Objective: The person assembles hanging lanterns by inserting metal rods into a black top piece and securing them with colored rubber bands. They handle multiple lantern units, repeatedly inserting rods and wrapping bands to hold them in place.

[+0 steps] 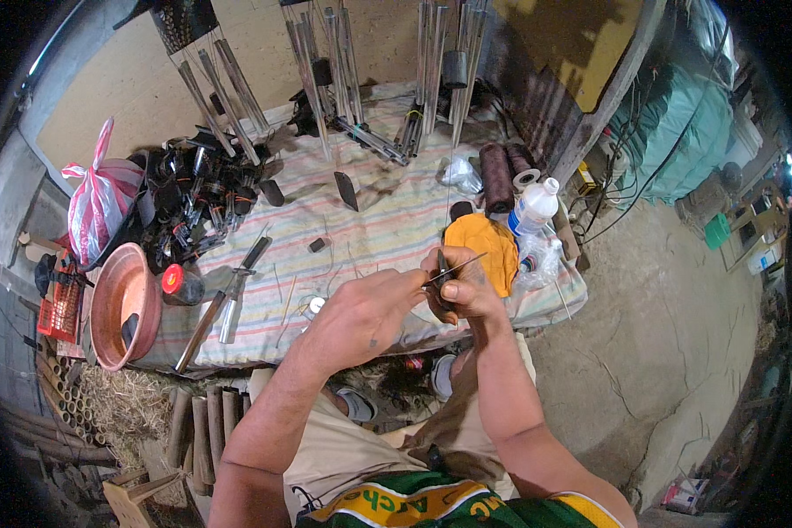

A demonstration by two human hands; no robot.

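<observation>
My left hand (pixel 367 310) and my right hand (pixel 463 286) meet above the front edge of a striped cloth (pixel 387 211). The right hand grips a small dark piece (pixel 444 280) upright between its fingers. A thin metal rod (pixel 458 266) runs from the left hand's fingertips across to the right hand and sticks out past it. The left hand pinches that rod at its near end. Both forearms come in from the lower edge, over my knees.
Metal chime tubes (pixel 326 62) hang at the back over the cloth. A pile of dark parts (pixel 194 198), a copper-coloured bowl (pixel 123 304), a striped plastic bag (pixel 101 202), a yellow cloth (pixel 488 246), a plastic bottle (pixel 533 207) and thread spools (pixel 498 176) lie around. Bamboo pieces (pixel 207 427) stand lower left.
</observation>
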